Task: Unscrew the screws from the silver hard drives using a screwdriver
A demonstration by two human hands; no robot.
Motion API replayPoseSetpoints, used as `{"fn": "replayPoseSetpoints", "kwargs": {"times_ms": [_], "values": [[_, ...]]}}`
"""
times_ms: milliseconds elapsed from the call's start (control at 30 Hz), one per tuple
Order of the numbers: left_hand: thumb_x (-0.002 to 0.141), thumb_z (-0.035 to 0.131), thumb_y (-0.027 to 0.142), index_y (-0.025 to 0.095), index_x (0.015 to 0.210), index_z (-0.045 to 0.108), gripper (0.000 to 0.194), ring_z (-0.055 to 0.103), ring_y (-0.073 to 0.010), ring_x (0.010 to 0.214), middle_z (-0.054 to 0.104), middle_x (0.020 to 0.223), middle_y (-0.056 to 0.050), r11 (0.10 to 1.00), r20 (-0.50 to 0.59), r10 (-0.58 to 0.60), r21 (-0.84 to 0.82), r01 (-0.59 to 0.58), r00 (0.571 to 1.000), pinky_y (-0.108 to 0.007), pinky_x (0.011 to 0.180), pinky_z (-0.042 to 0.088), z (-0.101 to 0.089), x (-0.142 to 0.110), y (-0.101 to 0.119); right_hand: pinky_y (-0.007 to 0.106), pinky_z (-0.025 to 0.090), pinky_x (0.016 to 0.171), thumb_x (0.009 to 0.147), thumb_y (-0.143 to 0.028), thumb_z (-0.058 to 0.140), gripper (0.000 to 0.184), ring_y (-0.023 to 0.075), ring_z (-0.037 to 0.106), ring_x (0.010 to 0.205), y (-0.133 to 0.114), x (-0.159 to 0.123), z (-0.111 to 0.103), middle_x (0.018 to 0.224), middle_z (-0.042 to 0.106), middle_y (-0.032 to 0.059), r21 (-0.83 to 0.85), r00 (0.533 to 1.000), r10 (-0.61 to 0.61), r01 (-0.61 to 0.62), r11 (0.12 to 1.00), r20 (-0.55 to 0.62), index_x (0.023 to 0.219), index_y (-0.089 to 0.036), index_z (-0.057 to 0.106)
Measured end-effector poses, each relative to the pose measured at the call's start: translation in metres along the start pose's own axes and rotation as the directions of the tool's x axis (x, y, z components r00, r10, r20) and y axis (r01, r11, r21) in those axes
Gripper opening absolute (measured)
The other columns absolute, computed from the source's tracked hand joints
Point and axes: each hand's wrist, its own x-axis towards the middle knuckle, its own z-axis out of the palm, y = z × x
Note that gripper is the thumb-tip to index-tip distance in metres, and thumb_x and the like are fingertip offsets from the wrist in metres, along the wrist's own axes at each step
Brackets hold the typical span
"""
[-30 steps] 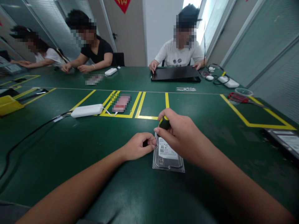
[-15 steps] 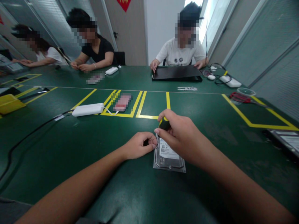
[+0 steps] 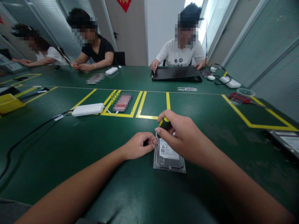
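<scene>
Hard drive: a flat, rectangular silver metal drive (image 3: 169, 164) lies on the dark green tabletop (image 3: 121, 193), straight in front of the worker, its far end hidden under the right hand (image 3: 181, 132).
Right hand: its fingers are closed around a short yellow-and-black screwdriver (image 3: 165, 124), tilted over the drive's left side.
Left hand: the left hand (image 3: 140, 145) is curled, thumb and forefinger together at the drive's left edge; whether they pinch anything I can't tell.
Just changed: more of the screwdriver's yellow shows than half a second ago, and a pale bit of shaft now peeks out below the thumb; the drive and left hand haven't moved.
What it means: the handle is probably being turned or re-gripped, with the work staying at that one spot.
Drive label: the white printed label (image 3: 169, 152) carries a small square code and fine print, too small to read from here; no brand is legible.
Far right: a dark-edged metal drive (image 3: 283, 142) also bears a pale label, equally unreadable.
Wall: a red diamond-shaped hanging (image 3: 124, 4) shows gold writing, cut off at the top.
</scene>
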Motion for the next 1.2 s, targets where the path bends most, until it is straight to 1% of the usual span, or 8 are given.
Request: {"fn": "replayPoseSetpoints", "kwargs": {"times_ms": [267, 367, 467, 567, 733, 867, 1033, 1200], "values": [[0.086, 0.058, 0.021, 0.015, 0.085, 0.062, 0.007, 0.056, -0.0137, 0.074, 0.061, 0.078, 0.001, 1.0, 0.013, 0.0, 0.0, 0.0, 1.0, -0.026, 0.072, 0.044, -0.002, 0.0, 0.0, 0.025, 0.037, 0.063, 0.086, -0.023, 0.058, 0.029, 0.0126, 0.056, 0.066, 0.004, -0.002, 0.002, 0.075, 0.061, -0.0017, -0.008, 0.999, 0.002, -0.003, 1.0, -0.038, 0.115, -0.019, 0.053], [0.086, 0.058, 0.021, 0.016, 0.087, 0.061, 0.007, 0.055, -0.0133, 0.074, 0.061, 0.079, 0.001, 1.0, 0.021, 0.0, -0.003, 0.0, 1.0, -0.025, 0.073, 0.044, -0.002, 0.0, 0.0, 0.027, 0.04, 0.068, 0.089, -0.023, 0.056, 0.027, 0.0138, 0.058, 0.074, 0.003, 0.0, 0.003, 0.085, 0.065, 0.0026, -0.055, 0.999, -0.028, 0.026, 0.998, -0.039, 0.115, -0.016, 0.058], [0.086, 0.056, 0.021, 0.016, 0.086, 0.06, 0.007, 0.055, -0.0131, 0.074, 0.06, 0.079, 0.0, 1.0, 0.021, 0.003, -0.003, -0.003, 1.0, -0.025, 0.072, 0.044, -0.001, 0.0, 0.001, 0.029, 0.042, 0.078, 0.095, -0.029, 0.051, 0.032, 0.016, 0.058, 0.087, 0.003, 0.002, 0.004, 0.1, 0.064, 0.0076, -0.091, 0.99, -0.089, 0.08, 0.993, -0.108, 0.122, -0.015, 0.063], [0.085, 0.057, 0.021, 0.016, 0.085, 0.06, 0.006, 0.055, -0.0131, 0.073, 0.06, 0.079, 0.0, 1.0, 0.017, 0.006, 0.002, -0.006, 1.0, -0.025, 0.071, 0.044, -0.001, -0.001, 0.001, 0.03, 0.042, 0.079, 0.097, -0.031, 0.05, 0.035, 0.0168, 0.056, 0.089, 0.004, 0.003, 0.006, 0.097, 0.06, 0.008, -0.115, 0.978, -0.116, 0.097, 0.989, -0.172, 0.124, -0.017, 0.066], [0.082, 0.059, 0.019, 0.016, 0.085, 0.059, 0.004, 0.055, -0.0133, 0.073, 0.06, 0.08, 0.0, 1.0, 0.0, 0.011, 0.009, -0.011, 1.0, -0.025, 0.071, 0.045, -0.001, -0.001, 0.004, 0.028, 0.04, 0.07, 0.091, -0.028, 0.057, 0.027, 0.0146, 0.054, 0.076, 0.003, 0.001, 0.002, 0.089, 0.063, 0.0049, -0.149, 0.965, -0.152, 0.122, 0.981, -0.215, 0.113, -0.016, 0.067], [0.079, 0.06, 0.017, 0.016, 0.084, 0.06, 0.005, 0.056, -0.0138, 0.074, 0.061, 0.08, 0.0, 0.999, -0.019, 0.017, 0.031, -0.016, 1.0, -0.026, 0.072, 0.044, -0.001, -0.001, 0.004, 0.027, 0.04, 0.066, 0.088, -0.021, 0.056, 0.019, 0.0119, 0.054, 0.068, -0.002, -0.002, -0.004, 0.082, 0.065, 0.0013, -0.096, 0.972, -0.107, 0.089, 0.991, -0.207, 0.104, -0.017, 0.065], [0.08, 0.059, 0.016, 0.016, 0.086, 0.06, 0.006, 0.055, -0.0139, 0.075, 0.06, 0.081, 0.0, 0.998, -0.019, 0.027, 0.05, -0.026, 0.999, -0.026, 0.072, 0.043, 0.001, -0.002, 0.0, 0.027, 0.041, 0.069, 0.09, -0.026, 0.059, 0.016, 0.0136, 0.056, 0.079, -0.001, -0.001, 0.001, 0.093, 0.064, 0.0042, -0.076, 0.948, -0.19, 0.177, 0.981, -0.254, 0.1, -0.017, 0.068], [0.08, 0.06, 0.016, 0.017, 0.086, 0.059, 0.005, 0.055, -0.0137, 0.074, 0.06, 0.079, 0.001, 0.997, -0.019, 0.022, 0.068, -0.021, 1.0, -0.026, 0.071, 0.042, 0.001, -0.003, 0.0, 0.028, 0.041, 0.07, 0.089, -0.024, 0.059, 0.01, 0.0142, 0.056, 0.079, 0.0, 0.0, 0.005, 0.087, 0.065, 0.0024, -0.098, 0.923, -0.22, 0.199, 0.975, -0.317, 0.093, -0.018, 0.067]]}}
